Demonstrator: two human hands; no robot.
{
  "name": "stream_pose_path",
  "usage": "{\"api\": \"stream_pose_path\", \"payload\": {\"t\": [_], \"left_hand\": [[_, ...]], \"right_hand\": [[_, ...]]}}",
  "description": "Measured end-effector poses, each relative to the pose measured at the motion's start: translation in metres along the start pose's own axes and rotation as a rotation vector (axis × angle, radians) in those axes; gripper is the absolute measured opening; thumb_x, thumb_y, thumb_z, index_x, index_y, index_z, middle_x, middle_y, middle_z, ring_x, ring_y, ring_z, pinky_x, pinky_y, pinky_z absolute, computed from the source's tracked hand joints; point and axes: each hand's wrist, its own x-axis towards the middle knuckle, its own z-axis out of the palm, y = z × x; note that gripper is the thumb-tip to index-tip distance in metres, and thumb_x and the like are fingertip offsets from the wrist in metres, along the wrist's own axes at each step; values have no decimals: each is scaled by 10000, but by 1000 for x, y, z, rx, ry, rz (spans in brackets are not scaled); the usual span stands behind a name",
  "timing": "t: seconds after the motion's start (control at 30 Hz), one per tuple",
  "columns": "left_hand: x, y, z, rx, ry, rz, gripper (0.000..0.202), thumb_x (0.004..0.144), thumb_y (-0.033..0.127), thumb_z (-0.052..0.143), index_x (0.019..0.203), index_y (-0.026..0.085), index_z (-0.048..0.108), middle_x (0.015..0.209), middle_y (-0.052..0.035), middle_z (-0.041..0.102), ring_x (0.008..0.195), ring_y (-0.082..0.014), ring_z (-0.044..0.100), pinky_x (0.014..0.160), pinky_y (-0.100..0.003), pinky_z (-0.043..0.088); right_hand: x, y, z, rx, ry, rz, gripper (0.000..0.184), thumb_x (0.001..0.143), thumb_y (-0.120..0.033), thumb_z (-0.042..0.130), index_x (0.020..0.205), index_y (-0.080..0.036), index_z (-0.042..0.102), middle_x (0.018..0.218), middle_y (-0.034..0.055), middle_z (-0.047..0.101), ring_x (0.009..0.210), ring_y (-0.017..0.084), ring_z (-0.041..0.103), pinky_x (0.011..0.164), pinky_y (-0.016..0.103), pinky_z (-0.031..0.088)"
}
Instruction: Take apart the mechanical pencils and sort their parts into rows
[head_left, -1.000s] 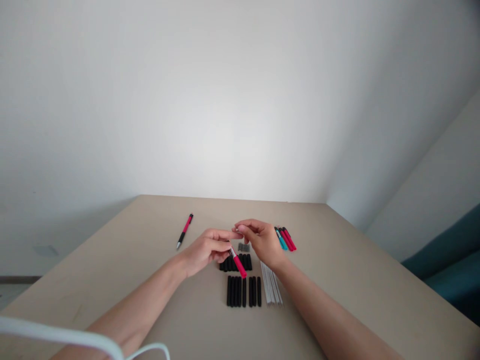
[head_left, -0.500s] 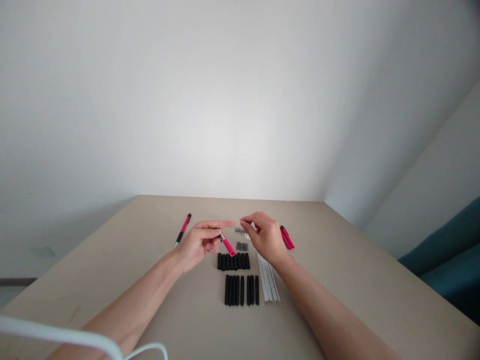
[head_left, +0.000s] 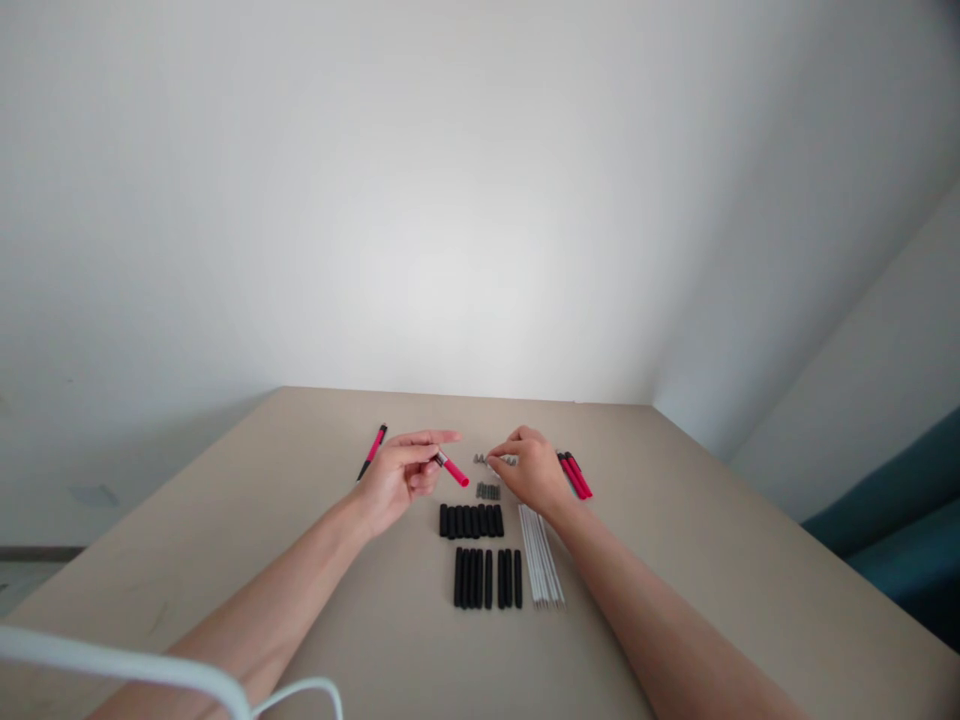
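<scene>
My left hand (head_left: pixel 396 478) pinches a pink pen barrel (head_left: pixel 455 470) between thumb and fingers, its index finger stretched out to the right. The barrel slants down to the right, above the table. Over the small metal parts (head_left: pixel 478 459) at the back, my right hand (head_left: pixel 531 474) has thumb and fingertips pressed together. Whatever they pinch is too small to make out, and the hand covers part of that row. Just nearer lies a group of springs (head_left: pixel 488 491).
Short black tubes (head_left: pixel 471 521) and longer black tubes (head_left: pixel 469 578) lie in two rows, beside white pen refills (head_left: pixel 541 560). A pink-and-black pen (head_left: pixel 373 450) lies left; pink barrels with black ends (head_left: pixel 576 475) lie right. A wall stands behind the table (head_left: pixel 360 620).
My right hand has lowered from beside the left index fingertip to the small parts on the table. The pink barrel in my left hand has tilted slightly flatter.
</scene>
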Motion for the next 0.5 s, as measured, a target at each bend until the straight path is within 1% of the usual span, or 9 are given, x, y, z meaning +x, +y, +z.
{"api": "stream_pose_path", "payload": {"t": [0.2, 0.5], "left_hand": [[0, 1, 0, 8, 10, 2, 357, 659, 184, 657, 1001, 82, 674, 489, 35, 446, 409, -39, 283, 446, -223, 144], [-2, 3, 3, 20, 30, 9, 384, 653, 198, 659, 1018, 82, 665, 478, 44, 441, 393, -32, 260, 437, -221, 129]], "right_hand": [[0, -3, 0, -34, -49, 14, 135, 766, -260, 626, 806, -243, 754, 793, 51, 572, 813, 175, 552, 769, 273, 410], [-1, -6, -2, -61, -73, 38, 139, 758, -254, 635, 827, -255, 756, 796, 53, 586, 776, 169, 572, 738, 272, 422]]}}
